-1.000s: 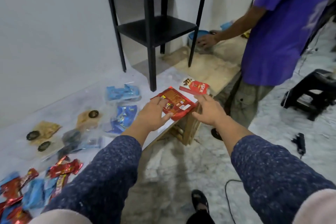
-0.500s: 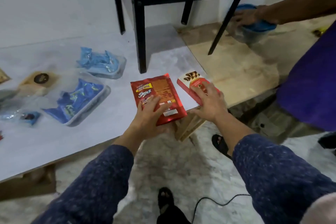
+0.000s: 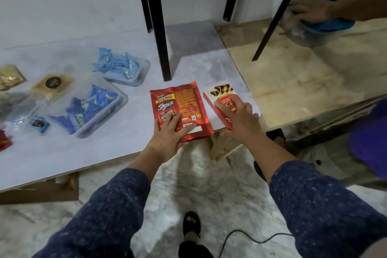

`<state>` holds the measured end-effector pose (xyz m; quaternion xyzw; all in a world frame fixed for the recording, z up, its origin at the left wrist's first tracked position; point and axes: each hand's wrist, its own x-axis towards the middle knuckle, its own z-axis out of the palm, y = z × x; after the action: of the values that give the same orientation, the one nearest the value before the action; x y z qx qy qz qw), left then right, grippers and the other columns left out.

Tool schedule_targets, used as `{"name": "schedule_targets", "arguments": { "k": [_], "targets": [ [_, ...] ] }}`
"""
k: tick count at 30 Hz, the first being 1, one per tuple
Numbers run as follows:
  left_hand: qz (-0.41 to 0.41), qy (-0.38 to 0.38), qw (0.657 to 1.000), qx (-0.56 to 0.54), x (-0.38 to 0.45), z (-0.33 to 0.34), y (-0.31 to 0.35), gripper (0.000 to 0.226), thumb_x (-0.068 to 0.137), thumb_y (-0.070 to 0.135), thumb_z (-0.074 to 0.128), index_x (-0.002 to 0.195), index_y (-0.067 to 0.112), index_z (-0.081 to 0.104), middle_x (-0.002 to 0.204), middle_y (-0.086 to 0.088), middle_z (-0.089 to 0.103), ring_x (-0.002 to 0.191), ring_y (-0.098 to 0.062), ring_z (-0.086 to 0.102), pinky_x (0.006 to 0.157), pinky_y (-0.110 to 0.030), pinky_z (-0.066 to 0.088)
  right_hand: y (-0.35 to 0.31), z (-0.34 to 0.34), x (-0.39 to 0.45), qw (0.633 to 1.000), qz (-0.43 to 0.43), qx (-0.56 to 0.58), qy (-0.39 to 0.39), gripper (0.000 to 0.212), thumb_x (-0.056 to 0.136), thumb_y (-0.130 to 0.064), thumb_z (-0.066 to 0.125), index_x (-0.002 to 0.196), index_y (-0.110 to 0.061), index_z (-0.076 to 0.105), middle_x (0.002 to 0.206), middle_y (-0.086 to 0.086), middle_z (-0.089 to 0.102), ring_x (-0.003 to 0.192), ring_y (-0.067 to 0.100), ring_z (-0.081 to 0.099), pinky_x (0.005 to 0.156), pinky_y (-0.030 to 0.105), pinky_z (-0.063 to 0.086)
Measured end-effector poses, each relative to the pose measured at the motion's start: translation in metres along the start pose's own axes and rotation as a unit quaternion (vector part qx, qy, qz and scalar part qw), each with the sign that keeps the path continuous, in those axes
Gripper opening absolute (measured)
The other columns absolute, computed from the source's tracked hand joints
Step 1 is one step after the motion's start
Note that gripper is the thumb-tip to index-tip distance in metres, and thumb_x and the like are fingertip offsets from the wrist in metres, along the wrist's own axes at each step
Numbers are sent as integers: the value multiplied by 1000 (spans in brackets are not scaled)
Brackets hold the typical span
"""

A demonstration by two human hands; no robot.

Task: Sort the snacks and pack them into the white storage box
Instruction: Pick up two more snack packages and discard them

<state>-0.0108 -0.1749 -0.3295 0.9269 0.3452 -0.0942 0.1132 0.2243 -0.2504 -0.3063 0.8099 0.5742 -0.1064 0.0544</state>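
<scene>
A red snack pouch lies flat at the front edge of the grey table. My left hand grips its near end, fingers on top, thumb at the edge. Right of it lies a red and white wafer-roll box. My right hand rests on that box, fingers curled over its top and near corner. Two clear tubs hold blue packets: one further back, one nearer. Brown cookie packs lie at the left. No white storage box is in view.
A black side table stands on the grey table just behind the pouch. Another person's hand holds a blue-lidded container on the wooden board at the right. A black cable lies on the floor by my foot.
The view has moved closer and lower over the table. My left hand has taken hold of the pouch's near end and my right hand has settled onto the wafer box.
</scene>
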Motion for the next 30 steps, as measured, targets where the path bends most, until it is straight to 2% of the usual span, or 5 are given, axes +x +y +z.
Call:
{"name": "schedule_targets", "arguments": {
  "k": [8, 12, 15, 18, 30],
  "targets": [
    [34, 15, 993, -108, -23, -46, -8, 67, 93, 18, 47, 147, 41, 16, 133, -5, 45, 110, -33, 55, 82, -41, 49, -20, -27, -23, 996, -47, 61, 42, 86, 84, -8, 54, 145, -49, 9, 139, 8, 40, 101, 37, 54, 76, 42, 50],
    [31, 77, 987, -140, -51, -80, -16, 78, 89, 3, 44, 146, 45, 10, 138, -8, 44, 118, -32, 52, 92, -35, 42, -40, -63, -35, 996, -77, 26, 25, 85, 88, -4, 45, 143, -54, 4, 108, 12, 51, 82, 37, 59, 67, 39, 50],
    [-10, 108, 974, -198, -74, -105, -28, 59, 87, 17, 34, 140, 42, 37, 129, -5, 46, 113, -27, 50, 93, -30, 39, -61, -90, -46, 996, -79, 29, 32, 67, 91, -9, 48, 139, -52, 31, 112, 10, 49, 89, 36, 60, 80, 40, 53],
    [-18, 148, 967, -205, -100, -130, -43, 45, 86, 9, 59, 128, 23, 56, 124, -11, 51, 108, -29, 58, 93, -29, 47, -87, -122, -63, 994, -89, 49, 37, 40, 93, -19, 50, 126, -40, 56, 118, 9, 49, 99, 35, 58, 86, 35, 47],
    [-115, 275, 940, -168, -297, -224, -143, 52, 75, 18, 77, 124, 20, 60, 114, -8, 61, 106, -24, 57, 88, -27, 44, -272, -244, -150, 975, -171, 116, 85, 35, 75, -27, 76, 107, -36, 66, 116, 0, 61, 96, 21, 57, 85, 37, 53]
  ]
}}
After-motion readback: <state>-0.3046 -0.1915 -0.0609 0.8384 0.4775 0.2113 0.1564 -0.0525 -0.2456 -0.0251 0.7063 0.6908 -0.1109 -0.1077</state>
